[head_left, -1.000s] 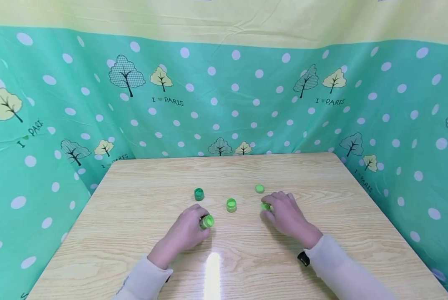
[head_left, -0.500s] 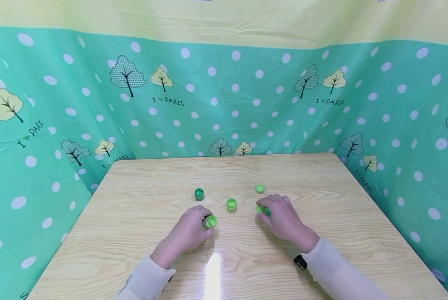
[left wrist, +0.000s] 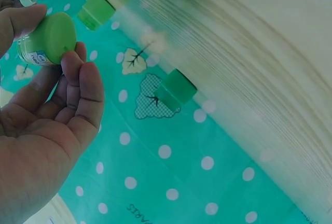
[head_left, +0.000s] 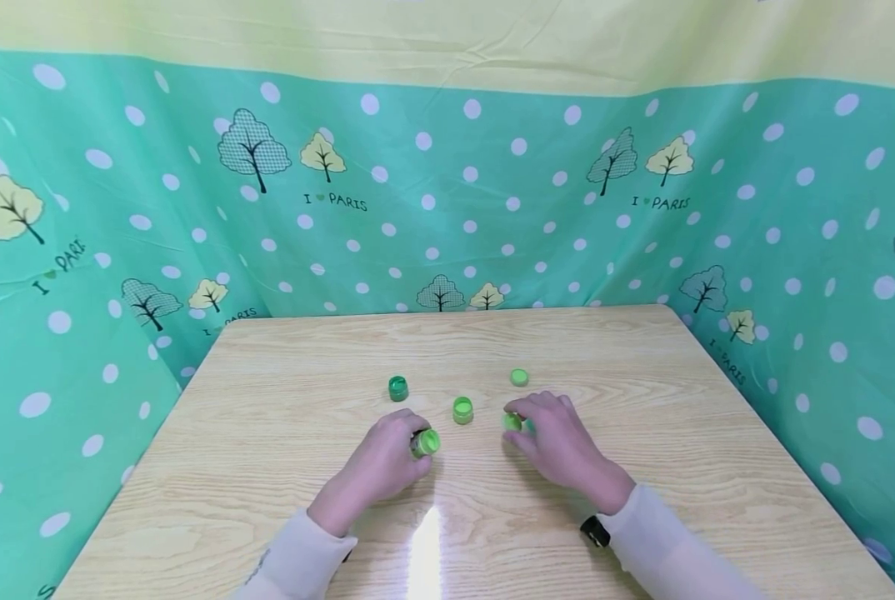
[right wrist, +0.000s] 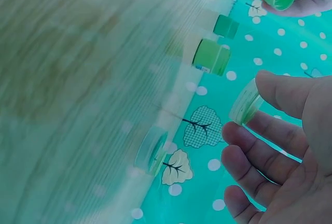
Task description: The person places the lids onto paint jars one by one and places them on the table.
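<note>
My left hand [head_left: 389, 457] grips a small light green paint jar [head_left: 426, 442] just above the table, tilted with its uncapped mouth toward the right. In the left wrist view, thumb and fingers curl round this jar [left wrist: 47, 40], and part of a label shows. Between thumb and fingertips, my right hand [head_left: 560, 437] pinches a round, clear-edged green lid [head_left: 512, 422], standing on edge in the right wrist view [right wrist: 246, 102]. A gap separates the lid from the tilted jar. Behind them stand another light green paint jar [head_left: 462, 411] and a dark green one [head_left: 398, 389].
A second light green lid [head_left: 519, 377] lies flat on the wooden table [head_left: 305, 358], behind my right hand. A green dotted cloth [head_left: 432, 183] with tree prints hangs round the table's back and sides.
My left hand has shifted a little to the right with the jar. The right hand has come left with the lid, narrowing the gap between them. The standing jars have stayed put.
</note>
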The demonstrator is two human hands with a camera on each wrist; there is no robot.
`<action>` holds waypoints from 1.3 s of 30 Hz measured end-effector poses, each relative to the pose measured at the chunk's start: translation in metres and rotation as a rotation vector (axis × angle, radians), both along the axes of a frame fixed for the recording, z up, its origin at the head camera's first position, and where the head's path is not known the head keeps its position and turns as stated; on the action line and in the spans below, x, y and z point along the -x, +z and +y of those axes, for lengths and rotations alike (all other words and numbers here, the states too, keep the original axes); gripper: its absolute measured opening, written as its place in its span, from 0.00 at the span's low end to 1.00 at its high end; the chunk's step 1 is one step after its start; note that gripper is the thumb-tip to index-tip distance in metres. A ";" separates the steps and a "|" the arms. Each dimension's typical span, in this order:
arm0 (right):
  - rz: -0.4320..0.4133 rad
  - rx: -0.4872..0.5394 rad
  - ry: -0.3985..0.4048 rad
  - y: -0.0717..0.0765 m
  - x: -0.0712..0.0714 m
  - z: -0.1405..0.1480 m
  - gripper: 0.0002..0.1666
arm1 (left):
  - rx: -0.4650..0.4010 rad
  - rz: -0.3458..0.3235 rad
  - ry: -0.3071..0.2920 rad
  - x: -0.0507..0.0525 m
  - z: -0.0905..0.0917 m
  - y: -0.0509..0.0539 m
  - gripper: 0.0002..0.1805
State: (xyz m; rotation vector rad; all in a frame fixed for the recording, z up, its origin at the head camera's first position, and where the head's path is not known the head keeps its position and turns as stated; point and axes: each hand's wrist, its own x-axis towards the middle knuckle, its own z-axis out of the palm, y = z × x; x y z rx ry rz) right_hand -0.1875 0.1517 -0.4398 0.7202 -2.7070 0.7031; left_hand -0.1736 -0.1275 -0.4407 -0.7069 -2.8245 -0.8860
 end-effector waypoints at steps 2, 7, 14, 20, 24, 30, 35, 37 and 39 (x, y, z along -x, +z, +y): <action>-0.004 0.007 0.000 0.000 -0.001 -0.001 0.20 | -0.001 0.000 -0.001 0.000 0.001 0.000 0.13; -0.010 0.025 0.010 0.000 -0.004 -0.006 0.20 | 0.001 0.000 -0.001 0.000 0.004 -0.001 0.14; -0.013 0.045 0.025 -0.001 -0.008 -0.009 0.20 | -0.003 -0.003 -0.001 0.001 0.008 -0.001 0.13; -0.011 0.057 0.030 -0.001 -0.010 -0.012 0.20 | -0.005 -0.011 0.005 0.001 0.011 -0.001 0.14; -0.011 0.061 0.033 0.000 -0.011 -0.015 0.20 | -0.002 0.000 0.003 0.002 0.013 -0.001 0.14; 0.002 0.077 0.047 -0.001 -0.010 -0.018 0.21 | 0.001 0.011 -0.001 0.003 0.015 -0.001 0.15; 0.000 0.094 0.058 -0.002 -0.011 -0.019 0.21 | 0.005 0.025 -0.004 0.004 0.018 -0.001 0.14; -0.002 0.095 0.059 -0.003 -0.011 -0.019 0.21 | 0.009 0.026 -0.003 0.004 0.019 -0.001 0.14; -0.002 0.094 0.057 -0.003 -0.011 -0.020 0.22 | 0.007 0.021 -0.006 0.004 0.020 -0.001 0.14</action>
